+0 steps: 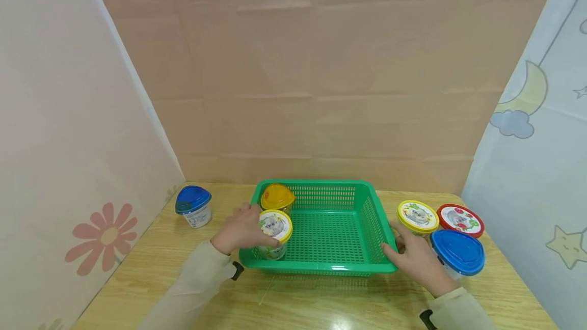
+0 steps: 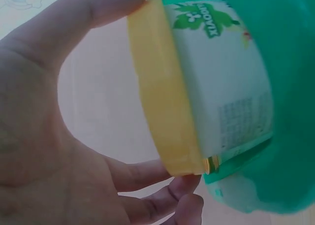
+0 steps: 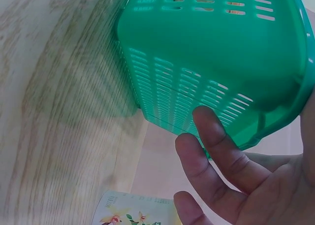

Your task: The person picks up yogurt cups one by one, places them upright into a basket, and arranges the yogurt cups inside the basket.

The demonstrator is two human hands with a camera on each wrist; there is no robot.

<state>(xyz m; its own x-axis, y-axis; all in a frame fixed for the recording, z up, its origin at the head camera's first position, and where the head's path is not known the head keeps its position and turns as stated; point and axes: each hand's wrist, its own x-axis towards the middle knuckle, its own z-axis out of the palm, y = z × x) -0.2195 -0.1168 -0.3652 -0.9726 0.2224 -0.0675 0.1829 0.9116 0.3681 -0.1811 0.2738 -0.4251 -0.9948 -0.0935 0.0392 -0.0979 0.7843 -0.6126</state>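
My left hand (image 1: 244, 229) grips a round yellow-lidded tub (image 1: 276, 225) by its lid, at the front left corner of the green plastic basket (image 1: 330, 268). In the left wrist view, thumb and fingers span the lid of the tub (image 2: 231, 77), whose white side carries a green leaf print. Behind it, a tub with an orange lid (image 1: 277, 196) sits in the basket's back left corner. My right hand (image 1: 416, 257) holds the basket's right rim, thumb over the edge; its fingers (image 3: 209, 131) lie along the outside of the perforated wall.
On the table (image 1: 293, 302), right of the basket, stand another yellow-lidded tub (image 1: 418, 215), a red-lidded tub (image 1: 460, 220) and a blue-lidded tub (image 1: 458, 252). Another blue-lidded tub (image 1: 193, 205) stands at the far left. Papered walls (image 1: 312, 75) enclose the table's back and sides.
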